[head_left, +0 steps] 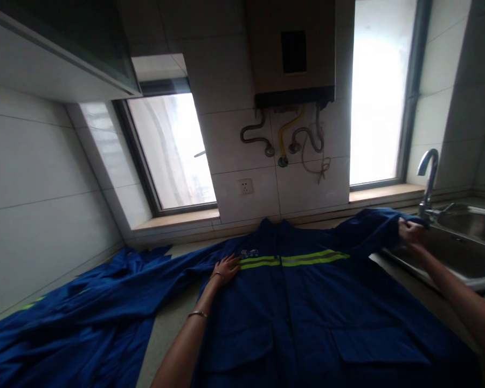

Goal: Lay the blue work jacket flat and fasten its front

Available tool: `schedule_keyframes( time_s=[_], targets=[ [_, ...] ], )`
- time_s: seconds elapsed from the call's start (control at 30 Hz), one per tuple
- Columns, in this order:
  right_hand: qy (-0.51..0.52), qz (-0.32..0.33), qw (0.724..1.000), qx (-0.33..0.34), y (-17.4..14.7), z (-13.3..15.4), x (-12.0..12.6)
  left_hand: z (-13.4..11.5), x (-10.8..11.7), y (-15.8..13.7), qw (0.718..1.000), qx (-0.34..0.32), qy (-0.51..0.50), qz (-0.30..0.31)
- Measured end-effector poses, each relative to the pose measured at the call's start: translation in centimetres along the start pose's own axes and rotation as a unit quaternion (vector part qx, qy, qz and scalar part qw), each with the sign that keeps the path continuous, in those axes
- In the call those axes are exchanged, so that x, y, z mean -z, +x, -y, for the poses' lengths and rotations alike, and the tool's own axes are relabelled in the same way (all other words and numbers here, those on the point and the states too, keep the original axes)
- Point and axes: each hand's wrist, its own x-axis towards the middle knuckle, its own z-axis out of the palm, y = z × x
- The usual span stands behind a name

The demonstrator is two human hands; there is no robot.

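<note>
Blue jacket (311,307) spread flat on the counter (164,330)

The jacket lies front up, its yellow-green stripes (315,258) across the chest. The left hand (226,268) rests palm down on the chest, fingers slightly spread. The right hand (413,233) is closed on the end of a sleeve (372,223), near the sink (452,258) and tap (429,178). More blue clothing (84,328) lies rumpled to the left. Behind, a water heater (267,48) hangs between two windows (173,151).
</note>
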Motion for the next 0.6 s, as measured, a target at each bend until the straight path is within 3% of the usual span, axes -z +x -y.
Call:
schedule_keyframes(
  time_s=[0.07,0.13,0.17,0.23,0.27,0.3,0.37,0.43,0.6],
  targets=[
    [-0.025,0.043,0.995,0.083,0.5,5.1,-0.3,0.0,0.0,0.1,1.000,0.002,-0.001,0.001],
    [0.032,0.119,0.963,0.239,-1.3,11.1,0.1,0.0,0.0,0.1,1.000,0.004,0.000,0.002],
    [0.056,0.175,0.930,0.318,-3.1,13.9,0.6,0.1,0.0,0.1,1.000,0.004,0.001,0.002],
    [0.083,0.266,0.869,0.409,-7.9,18.3,2.2,0.1,0.1,0.0,1.000,0.001,0.000,0.003],
    [0.105,0.345,0.808,0.466,-10.5,19.7,3.2,0.1,0.1,-0.1,1.000,-0.002,0.000,0.004],
    [0.123,0.413,0.749,0.504,-12.9,20.6,4.3,0.1,0.1,-0.1,1.000,-0.006,0.000,0.005],
    [0.136,0.509,0.684,0.505,-16.5,21.2,6.2,0.1,0.2,-0.2,1.000,-0.011,0.001,0.007],
    [0.143,0.551,0.671,0.475,-18.1,21.2,7.3,0.0,0.1,-0.1,1.000,-0.007,0.004,0.005],
    [0.138,0.536,0.702,0.447,-18.5,23.7,7.9,0.2,-0.2,0.3,1.000,0.001,0.003,-0.003]
  ],
)
